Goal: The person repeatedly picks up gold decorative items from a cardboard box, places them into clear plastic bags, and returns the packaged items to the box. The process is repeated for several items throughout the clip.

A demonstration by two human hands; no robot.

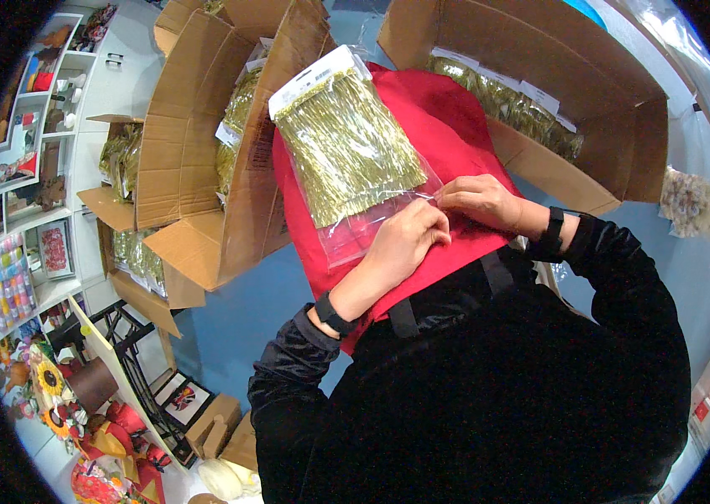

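A clear plastic bag point(355, 240) with a white header card point(320, 77) lies over a red cloth point(443, 107) on my lap. Inside it is a gold tinsel fringe point(355, 145). The card bears writing and a printed code. At the bag's near right corner, my right hand point(484, 200) pinches the plastic between thumb and fingers. My left hand point(410, 234) rests along the near edge with its fingers curled on the plastic, close to the right hand. The left fingertips are partly hidden.
Open cardboard boxes point(181, 126) at left and a large one point(613, 94) at upper right hold similar packs of tinsel point(518, 104). Shelves point(65, 208) stand at far left above a blue floor point(235, 321). Artificial sunflowers point(49, 378) and red decorations are at lower left.
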